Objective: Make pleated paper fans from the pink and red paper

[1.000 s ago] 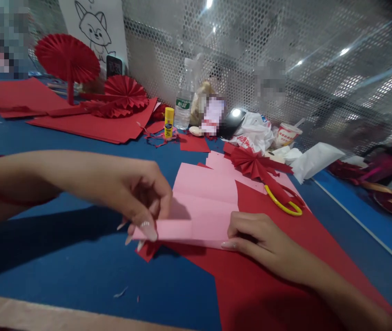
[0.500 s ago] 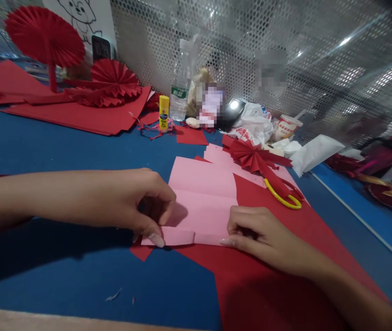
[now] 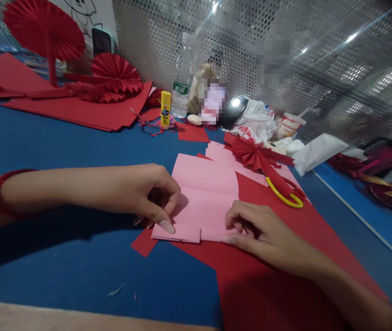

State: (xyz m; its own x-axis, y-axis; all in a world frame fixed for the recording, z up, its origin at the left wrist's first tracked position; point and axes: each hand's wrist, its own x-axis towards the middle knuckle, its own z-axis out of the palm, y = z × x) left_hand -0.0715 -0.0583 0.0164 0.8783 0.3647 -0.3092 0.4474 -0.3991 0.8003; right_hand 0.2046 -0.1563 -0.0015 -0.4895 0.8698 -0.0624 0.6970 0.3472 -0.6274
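A sheet of pink paper point(image 3: 206, 179) lies in front of me with a crease across its middle. Its near edge is turned up in a narrow fold, doubled over toward the left. My left hand point(image 3: 156, 193) is closed, with the thumb pressing on the left part of that fold and the fingers curled behind it. At the right end of the same edge, my right hand point(image 3: 258, 232) is closed with thumb and bent fingers pinching the paper. Beneath is a large red paper point(image 3: 279, 276), with a small red corner point(image 3: 145, 241) showing at the left.
Yellow-handled scissors point(image 3: 285, 195) and a pleated red paper piece point(image 3: 251, 154) lie to the right. Farther back stand a glue stick point(image 3: 165, 110), a water bottle point(image 3: 181, 94) and a cup point(image 3: 290, 126). Pleated red fans point(image 3: 116, 73) rest on red sheets point(image 3: 89, 112) at the back left.
The turned-up strip under my left thumb has gone from a loose, raised curl to a flatter fold. My left hand has shifted slightly right; the right hand stays at its end.
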